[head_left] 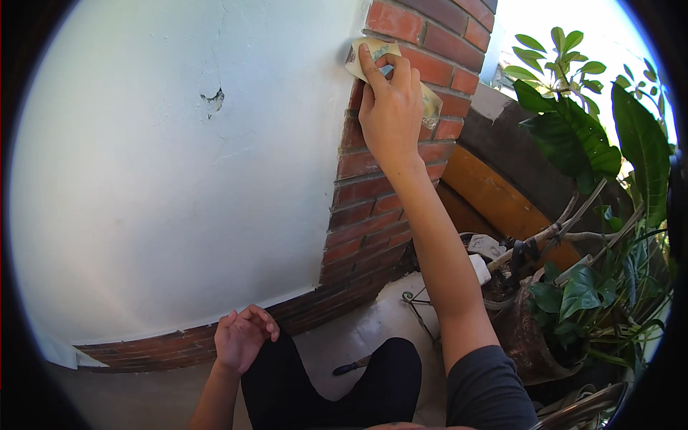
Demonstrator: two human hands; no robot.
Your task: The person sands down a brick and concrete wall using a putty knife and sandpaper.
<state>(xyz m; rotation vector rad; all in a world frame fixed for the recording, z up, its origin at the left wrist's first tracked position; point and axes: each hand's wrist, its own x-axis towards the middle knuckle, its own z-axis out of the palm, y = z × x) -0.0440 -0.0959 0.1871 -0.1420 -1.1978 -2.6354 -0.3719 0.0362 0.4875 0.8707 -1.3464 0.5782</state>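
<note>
So the right hand (390, 107) is reaching up to about 12 o'clock, fingers pressing a yellowish rag (373, 54) flat against the brick (373, 208) corner so it's gripping the rough face, while the left hand (242, 337) is resting loosely curled, holding nothing, down near 7 o'clock.

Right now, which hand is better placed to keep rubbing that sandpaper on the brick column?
The right hand, probably: it is already pressing the sandpaper sheet flat against the brick column. The left hand sits low by the knee, empty and loosely curled, far from the sheet.
</note>
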